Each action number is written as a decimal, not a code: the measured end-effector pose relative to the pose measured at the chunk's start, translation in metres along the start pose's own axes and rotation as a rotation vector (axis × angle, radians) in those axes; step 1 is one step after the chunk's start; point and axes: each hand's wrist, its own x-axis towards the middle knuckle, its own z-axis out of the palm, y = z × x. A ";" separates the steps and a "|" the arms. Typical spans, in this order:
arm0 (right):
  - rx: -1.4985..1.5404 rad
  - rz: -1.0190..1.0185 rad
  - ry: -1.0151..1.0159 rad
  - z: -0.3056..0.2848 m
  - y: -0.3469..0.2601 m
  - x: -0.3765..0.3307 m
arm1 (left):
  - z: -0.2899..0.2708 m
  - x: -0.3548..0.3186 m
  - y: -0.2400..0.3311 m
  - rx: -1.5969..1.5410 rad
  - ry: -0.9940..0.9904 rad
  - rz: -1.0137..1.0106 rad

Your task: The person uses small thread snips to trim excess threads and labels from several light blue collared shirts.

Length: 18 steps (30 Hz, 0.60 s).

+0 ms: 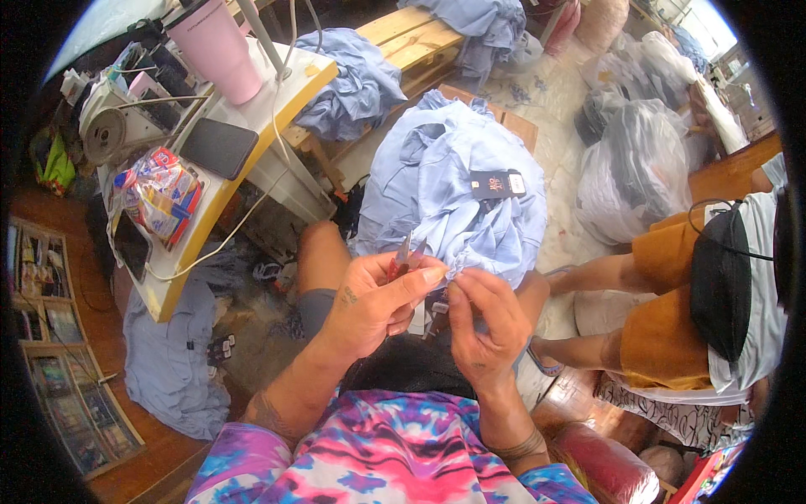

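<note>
A heap of light blue garments lies over my knees, with a dark tag on top. My left hand grips a small red-handled thread snipper, its metal tip pointing up by the cloth edge. My right hand pinches a bit of the blue fabric and a small dark label next to the snipper. The two hands almost touch in front of my chest.
A sewing table at the left carries a pink tumbler, a black phone and a snack bag. More blue cloth lies on the floor. Clear plastic bags stand at the right, beside a seated person.
</note>
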 end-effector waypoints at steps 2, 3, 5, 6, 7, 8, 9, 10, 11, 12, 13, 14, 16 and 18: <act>0.005 -0.012 -0.003 0.001 0.000 0.002 | -0.002 -0.001 0.000 0.006 -0.014 0.033; 0.006 -0.018 -0.012 0.001 -0.001 0.003 | -0.002 -0.001 0.000 0.011 -0.020 0.051; 0.007 -0.029 -0.030 0.000 -0.004 0.005 | -0.002 -0.001 -0.001 0.054 0.003 0.078; 0.006 -0.037 -0.027 0.000 -0.003 0.006 | -0.001 -0.001 -0.001 0.075 0.010 0.090; 0.005 -0.045 -0.025 0.000 -0.002 0.006 | -0.001 -0.001 -0.001 0.084 0.014 0.100; 0.004 -0.053 -0.022 0.000 -0.002 0.006 | -0.002 0.000 -0.002 0.093 0.017 0.111; 0.007 -0.055 -0.024 0.000 -0.002 0.007 | -0.002 0.000 -0.003 0.103 0.021 0.122; 0.010 -0.057 -0.026 -0.001 -0.003 0.008 | -0.001 0.000 -0.002 0.160 0.040 0.146; 0.013 -0.058 -0.027 -0.001 -0.003 0.009 | 0.000 0.000 -0.002 0.217 0.059 0.170; 0.015 -0.056 -0.023 -0.001 -0.003 0.009 | 0.002 0.000 -0.002 0.274 0.077 0.193; 0.017 -0.055 -0.019 -0.001 -0.004 0.010 | 0.004 0.001 -0.002 0.308 0.075 0.239; 0.018 -0.053 -0.014 0.000 -0.004 0.011 | 0.006 0.001 -0.003 0.342 0.072 0.284; 0.011 -0.050 -0.004 0.000 -0.004 0.011 | 0.007 0.001 -0.005 0.383 0.066 0.339; 0.009 -0.043 0.001 -0.001 -0.003 0.010 | 0.008 0.002 -0.007 0.399 0.059 0.358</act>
